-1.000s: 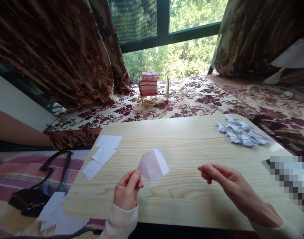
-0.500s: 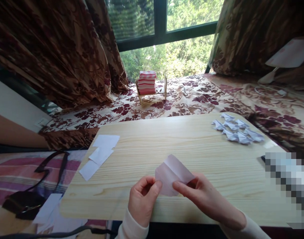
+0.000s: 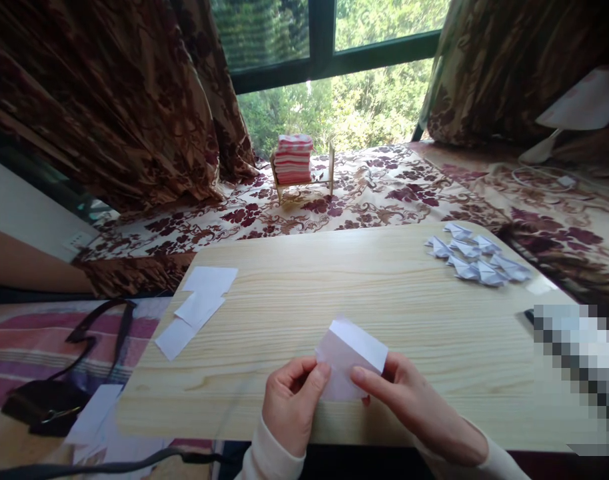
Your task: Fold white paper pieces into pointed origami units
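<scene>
Between my two hands is a small sheet of white paper (image 3: 348,353), held over the near part of the wooden table (image 3: 304,280). A crease runs across it, and its far part catches more light. My left hand (image 3: 295,393) pinches the sheet's left edge between thumb and fingers. On the other side my right hand (image 3: 414,397) grips it, thumb on top and fingers underneath, mostly hidden by the paper. Flat paper sheets (image 3: 199,307) lie overlapping at the table's left. Several folded white paper pieces (image 3: 477,257) sit grouped at the far right corner.
At the right edge lies a pixelated dark-edged object (image 3: 579,360). Left of the table are a black bag (image 3: 47,407) and more paper (image 3: 97,417). Beyond it, a small rack holds folded pink striped cloths (image 3: 294,160); a lamp (image 3: 579,100) stands back right.
The paper has tilted between my hands, so its far part now looks brighter and the crease sits differently. Both hands keep their hold and have shifted slightly to the right.
</scene>
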A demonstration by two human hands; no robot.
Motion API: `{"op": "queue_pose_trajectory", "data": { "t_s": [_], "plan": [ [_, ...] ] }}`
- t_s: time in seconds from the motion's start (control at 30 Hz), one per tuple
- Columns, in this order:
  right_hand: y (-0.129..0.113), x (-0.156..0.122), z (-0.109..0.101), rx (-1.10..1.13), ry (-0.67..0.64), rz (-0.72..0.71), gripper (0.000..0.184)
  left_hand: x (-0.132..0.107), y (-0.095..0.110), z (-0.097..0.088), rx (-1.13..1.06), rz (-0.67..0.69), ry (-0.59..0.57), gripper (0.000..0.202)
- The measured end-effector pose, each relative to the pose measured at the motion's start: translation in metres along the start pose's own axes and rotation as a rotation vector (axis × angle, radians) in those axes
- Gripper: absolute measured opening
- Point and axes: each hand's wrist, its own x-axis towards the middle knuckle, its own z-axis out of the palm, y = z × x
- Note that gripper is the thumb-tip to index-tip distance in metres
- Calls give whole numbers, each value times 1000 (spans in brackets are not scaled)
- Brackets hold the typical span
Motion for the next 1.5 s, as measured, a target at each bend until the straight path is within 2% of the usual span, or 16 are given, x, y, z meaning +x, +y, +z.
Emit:
{"op": "queue_pose_trajectory", "data": {
  "t_s": [0.1, 0.2, 0.27, 0.4, 0.47, 0.57, 0.7, 0.87, 1.03, 1.23, 1.37, 1.5],
  "plan": [
    [-5, -1, -15, 43, 14, -5, 32, 2, 3, -3, 118, 1, -108, 23],
    [-1, 1, -20, 8, -20, 0, 32, 5, 1, -3, 220, -17, -225, 19],
    [8, 3, -18, -91, 21, -28, 28, 6, -2, -2, 327, 32, -228, 17],
    [27, 6, -9, -428, 175, -188, 20, 8, -13, -2, 651, 303, -95, 19],
    [30, 7, -7, -594, 208, -291, 16, 10, -19, -4, 808, 466, -71, 23],
    [31, 6, -5, -782, 218, -417, 15, 13, -24, -6, 1005, 700, -45, 16],
    [32, 6, -3, -918, 211, -517, 19, 13, -25, -7, 1092, 840, -17, 17],
    [35, 5, -1, -1005, 205, -658, 28, 8, -25, -13, 1103, 994, -96, 21],
    [35, -1, 2, -1102, 161, -701, 28, 5, -26, -20, 1145, 1052, -127, 26],
    [39, -6, 4, -1174, 95, -718, 27, 4, -33, -21, 1128, 1026, -105, 26],
    [37, -6, 4, -1164, 112, -757, 26, 5, -39, -22, 1077, 1011, -91, 26],
    [34, -6, 4, -1142, 118, -787, 26, 4, -36, -23, 1051, 996, -87, 24]
  ]
}}
